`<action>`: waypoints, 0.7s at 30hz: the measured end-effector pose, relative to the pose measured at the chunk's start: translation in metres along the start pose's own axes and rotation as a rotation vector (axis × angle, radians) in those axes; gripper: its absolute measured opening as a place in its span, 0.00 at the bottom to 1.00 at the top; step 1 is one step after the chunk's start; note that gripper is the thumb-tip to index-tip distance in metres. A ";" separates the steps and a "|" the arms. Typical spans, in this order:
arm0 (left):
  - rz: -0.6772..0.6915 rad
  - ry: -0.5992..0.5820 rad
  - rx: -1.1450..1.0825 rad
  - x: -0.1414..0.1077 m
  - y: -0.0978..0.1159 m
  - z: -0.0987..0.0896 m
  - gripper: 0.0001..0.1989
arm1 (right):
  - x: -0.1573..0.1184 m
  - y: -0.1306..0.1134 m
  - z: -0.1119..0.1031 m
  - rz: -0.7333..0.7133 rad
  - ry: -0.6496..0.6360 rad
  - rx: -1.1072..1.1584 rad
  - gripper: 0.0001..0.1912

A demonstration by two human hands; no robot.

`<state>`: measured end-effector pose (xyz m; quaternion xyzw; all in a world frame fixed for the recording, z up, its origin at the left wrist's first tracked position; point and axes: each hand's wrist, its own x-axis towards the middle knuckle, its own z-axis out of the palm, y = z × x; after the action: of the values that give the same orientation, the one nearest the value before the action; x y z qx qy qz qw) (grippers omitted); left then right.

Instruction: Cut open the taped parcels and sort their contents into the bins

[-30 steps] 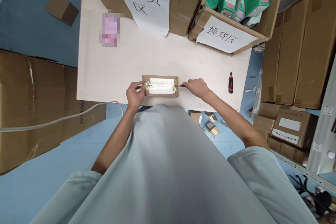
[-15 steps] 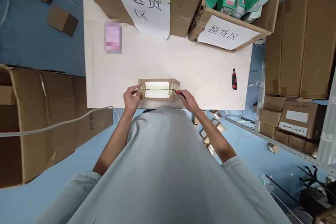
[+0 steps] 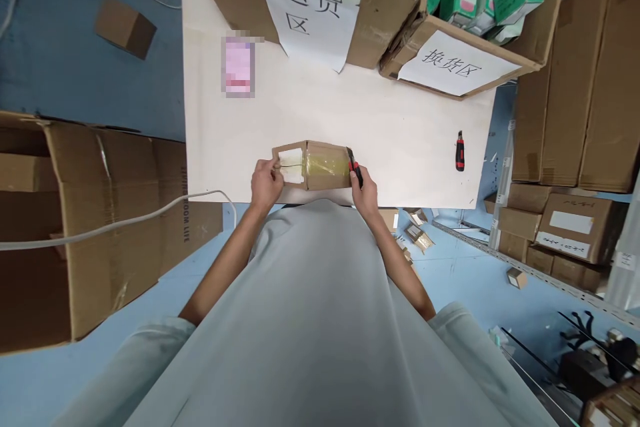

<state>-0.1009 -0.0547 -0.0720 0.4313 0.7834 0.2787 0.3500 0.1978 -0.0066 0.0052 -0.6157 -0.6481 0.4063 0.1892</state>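
A small cardboard box (image 3: 327, 165) with shiny tape lies near the front edge of the white table. Its slit white label (image 3: 291, 166) faces left, and a taped side faces up. My left hand (image 3: 267, 183) pinches the box's left end. In my right hand (image 3: 365, 192) is a red and black utility knife (image 3: 355, 168), held against the right end of the box. Whether its blade is out, I cannot tell. A second utility knife (image 3: 460, 151) rests apart on the table's right side.
Two open cartons with handwritten signs stand at the back: a left carton (image 3: 383, 23) and a right carton (image 3: 543, 57) with green boxes. A blurred pink item (image 3: 238, 65) lies at the table's left. A grey cable (image 3: 150, 213) crosses a large carton (image 3: 125, 213).
The box has been tipped over, so its slit label side now faces left and another taped side shows. The knife has come off the slit and turned upward in my right hand.
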 end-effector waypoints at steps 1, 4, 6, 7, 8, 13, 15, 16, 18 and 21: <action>0.012 -0.031 -0.011 0.001 0.003 0.006 0.26 | 0.002 -0.008 -0.002 -0.037 0.034 -0.027 0.28; 0.016 -0.151 -0.076 0.001 0.017 0.025 0.27 | 0.011 -0.026 -0.012 -0.118 0.089 -0.129 0.27; 0.012 -0.243 -0.114 0.002 0.023 0.034 0.28 | 0.016 -0.036 -0.019 -0.139 0.069 -0.213 0.26; 0.009 -0.281 -0.125 0.002 0.025 0.035 0.28 | 0.017 -0.040 -0.022 -0.140 0.052 -0.256 0.25; 0.005 -0.305 -0.135 0.003 0.025 0.034 0.27 | 0.018 -0.045 -0.024 -0.133 0.035 -0.301 0.25; 0.072 -0.210 -0.312 0.015 0.031 0.001 0.24 | 0.004 -0.073 -0.027 0.003 0.060 -0.488 0.26; 0.169 -0.210 -0.393 0.024 0.045 -0.015 0.24 | -0.007 -0.085 -0.026 0.059 0.063 -0.512 0.27; 0.212 -0.237 -0.401 0.030 0.053 -0.021 0.24 | -0.013 -0.092 -0.026 0.089 0.049 -0.513 0.28; 0.264 -0.320 -0.380 0.042 0.071 -0.029 0.22 | -0.026 -0.103 -0.023 0.149 0.002 -0.503 0.29; 0.300 -0.427 -0.341 0.061 0.088 -0.031 0.17 | -0.045 -0.120 -0.014 0.203 -0.083 -0.486 0.29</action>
<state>-0.1061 0.0356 -0.0076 0.5259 0.5617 0.3578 0.5290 0.1386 -0.0347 0.1156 -0.6877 -0.6688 0.2806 -0.0328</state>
